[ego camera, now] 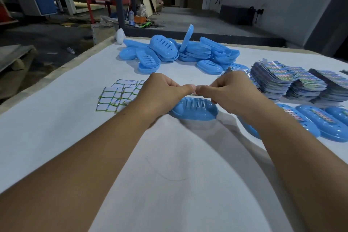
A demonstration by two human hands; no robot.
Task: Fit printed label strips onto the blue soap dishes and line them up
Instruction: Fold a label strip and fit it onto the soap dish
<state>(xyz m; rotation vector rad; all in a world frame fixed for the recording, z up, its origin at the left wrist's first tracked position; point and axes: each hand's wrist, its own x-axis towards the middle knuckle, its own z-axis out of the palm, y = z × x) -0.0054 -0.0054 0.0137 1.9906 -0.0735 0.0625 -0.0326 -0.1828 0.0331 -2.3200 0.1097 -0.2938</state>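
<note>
Both hands meet over the middle of the table [56, 137], thumbs nearly touching. The left hand [162, 90] and the right hand [226, 88] each have fingers curled in a pinch on what looks like a small label strip [194, 92], though only a sliver of print shows between the thumbs, so its length and lie cannot be told.

Directly under the hands, just on the person's side of the pinch, lies the blue soap dish [194, 110], slotted face up, its long axis running left to right across the view. That matches the line between the two hands, so the strip probably only needs lowering straight down onto the slots (no turning, as I judge it). Both hands sit about equally near the dish.

Finished dishes [323, 122] carrying labels lie in a row to the right, with stacks of printed strips [286, 81] behind them and a heap of bare dishes [178, 52] at the far edge.
</note>
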